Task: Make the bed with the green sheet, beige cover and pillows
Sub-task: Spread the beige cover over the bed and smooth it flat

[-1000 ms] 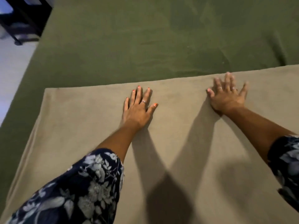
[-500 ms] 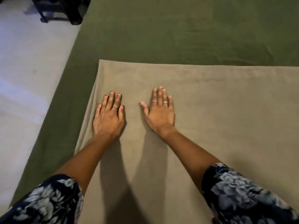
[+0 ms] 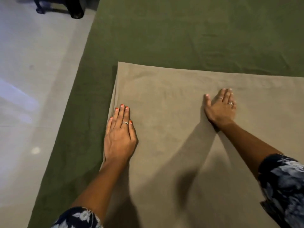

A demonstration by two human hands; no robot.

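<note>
Since half a second ago the right hand (image 3: 219,108) has slid away from the left hand (image 3: 120,137), so the two now lie well apart on the flat beige fabric cover (image 3: 172,145) instead of side by side. Both arms reach forward with floral-print sleeves at the elbows, each palm pressed down on the cover with fingers straight and close together, gripping nothing; the left sits just inside the cover's left edge, the right nearer its far edge. Beneath lies the dark green bed sheet (image 3: 164,33), spread over the bed beside a pale grey floor (image 3: 32,79).
</note>
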